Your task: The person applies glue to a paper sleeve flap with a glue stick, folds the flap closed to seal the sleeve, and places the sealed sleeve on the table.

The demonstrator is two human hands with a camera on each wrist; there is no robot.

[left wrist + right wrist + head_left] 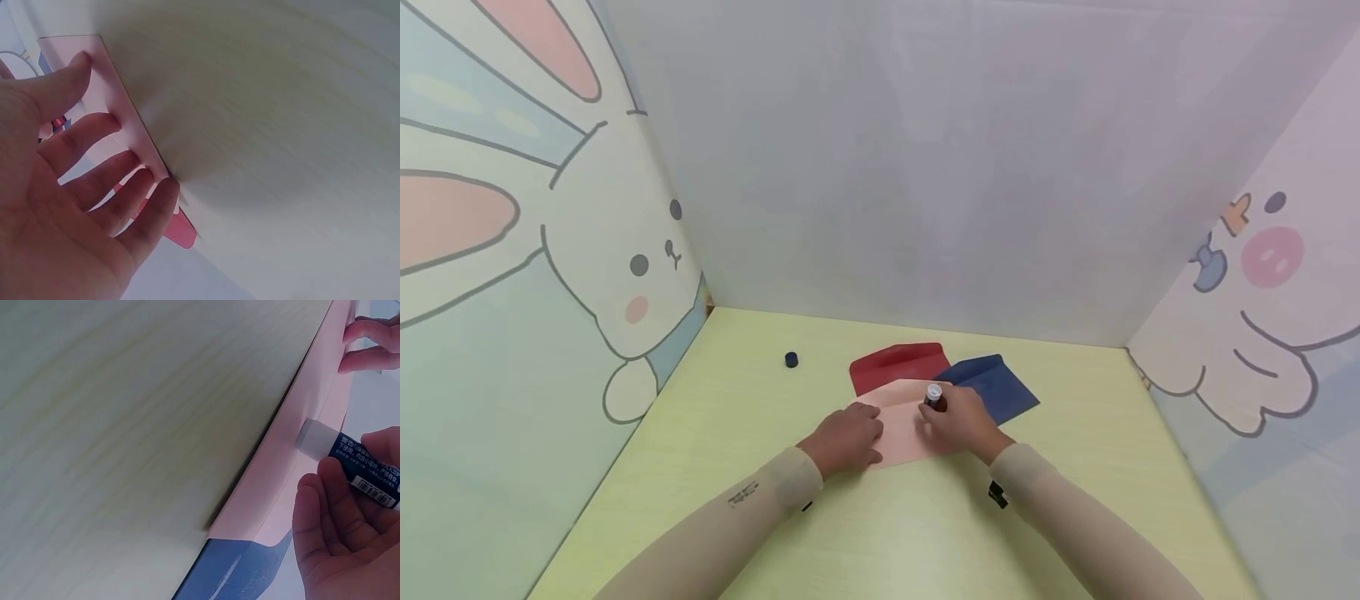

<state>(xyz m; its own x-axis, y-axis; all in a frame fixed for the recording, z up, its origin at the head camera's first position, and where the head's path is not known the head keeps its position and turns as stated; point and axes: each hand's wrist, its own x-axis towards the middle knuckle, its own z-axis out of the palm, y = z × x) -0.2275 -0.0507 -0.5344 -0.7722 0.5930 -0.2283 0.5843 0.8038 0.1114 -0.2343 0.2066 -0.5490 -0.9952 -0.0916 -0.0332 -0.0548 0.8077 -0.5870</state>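
A pale pink envelope (898, 425) lies flat with its flap unfolded toward the back. My left hand (847, 437) rests on its left part, fingers spread and fingertips touching the paper in the left wrist view. My right hand (962, 419) grips a glue stick (933, 397) above the right side of the envelope. Its round white end faces up in the head view. In the right wrist view, the dark printed barrel (365, 465) sits between thumb and fingers, and its pale lower end is right at the pink paper near the flap's crease.
Behind the pink envelope lie a red envelope (898, 367) and a dark blue envelope (996, 389), both partly covered. A small black cap (792, 359) stands at the back left of the yellow table (737, 392). Printed cloth walls enclose the table's sides and back.
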